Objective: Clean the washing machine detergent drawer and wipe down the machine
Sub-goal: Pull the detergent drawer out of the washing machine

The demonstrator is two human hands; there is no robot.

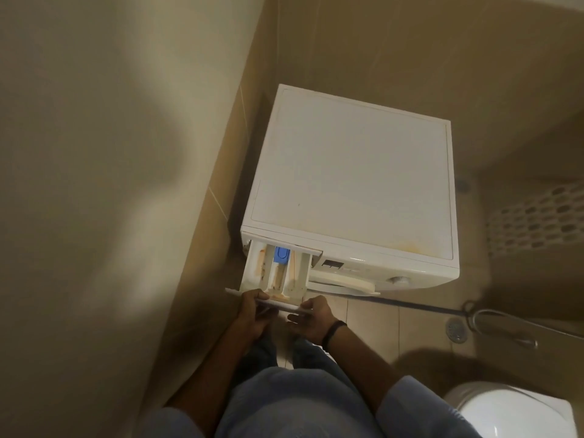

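Beige tiled walls point(410, 42) flank the white washing machine point(354, 172), its top stained.

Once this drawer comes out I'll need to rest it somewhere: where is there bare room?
The washing machine top is bare, tiled walls left and behind. Floor tiles between machine and toilet are free. Crowded: hose and drain on the right; left hand and right hand hold the drawer.

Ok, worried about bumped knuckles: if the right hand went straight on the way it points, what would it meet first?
The right hand grips the drawer front; pushing on up-left, it would likely meet the left hand next, though depth is unclear.
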